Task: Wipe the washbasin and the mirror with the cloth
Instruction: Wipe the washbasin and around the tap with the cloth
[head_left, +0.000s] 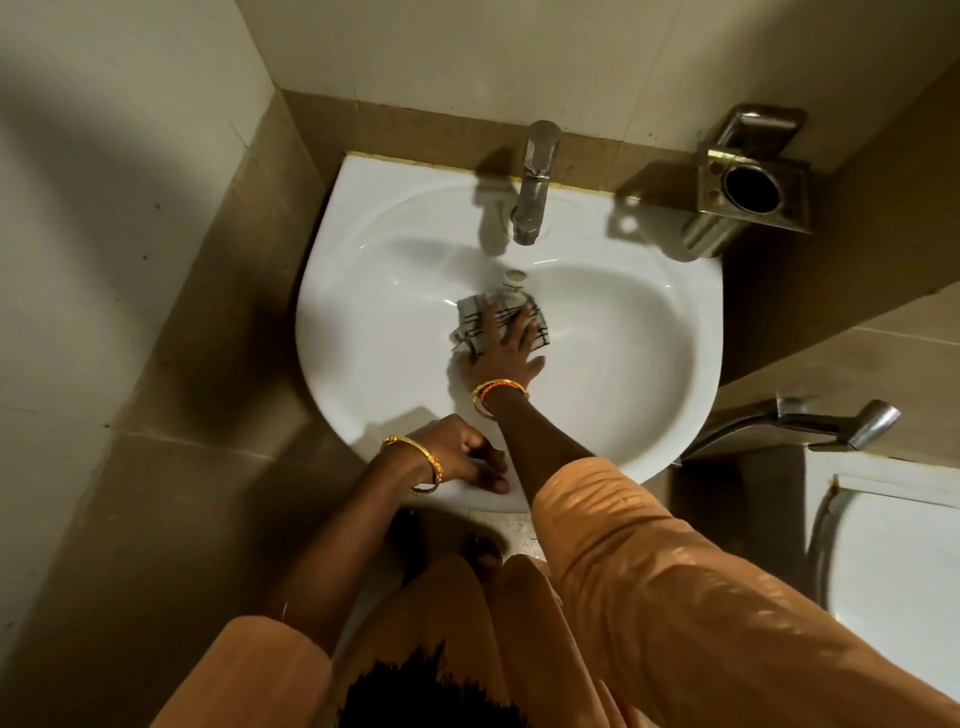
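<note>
The white washbasin (628, 343) fills the middle of the head view, fixed in a tiled corner. A pale cloth (470, 314) with dark stripes lies folded at the bottom of the bowl, just below the overflow hole. My right hand (506, 348) presses flat on the cloth with its fingers spread. My left hand (460, 454) grips the basin's front rim, fingers curled over the edge and thumb on the outer face. Both wrists wear gold bangles. The mirror is out of view.
A steel tap (535, 176) stands at the back of the basin, its spout over the bowl. A steel holder (750, 179) is fixed to the wall at the right. A spray handle (831, 421) and a white toilet tank (893, 571) sit lower right.
</note>
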